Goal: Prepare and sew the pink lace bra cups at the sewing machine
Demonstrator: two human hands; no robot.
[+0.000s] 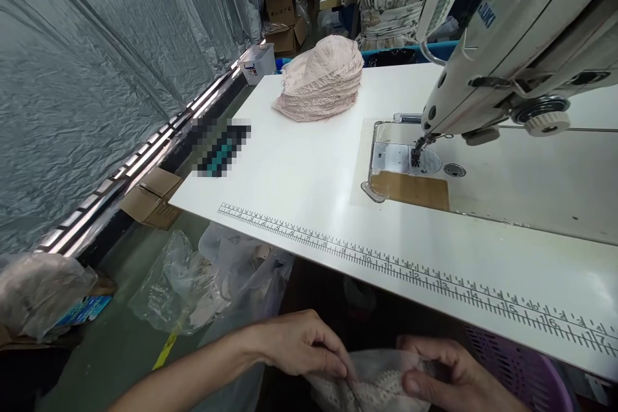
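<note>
The left grip [309, 347] and right grip [447, 370] pinch 1 lace piece [383, 386] below the desk's [309, 174] front edge, seemingly mid-handling, while whether the fabric stack [321, 80] near the far-left corner is finished or waiting cannot be told.

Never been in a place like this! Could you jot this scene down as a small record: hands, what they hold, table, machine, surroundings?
Left hand: pinching pale, sheer, lacy fabric
Right hand: gripping the same fabric's other side
Hand position: in front of the table's near edge
Table: flat, white, black ruler scale printed along near edge
Machine: off-white metal sewing machine, table's right side
On table: pale pink stack of lacy cloth pieces, towards far edge
Low right: purple perforated plastic basket
</note>
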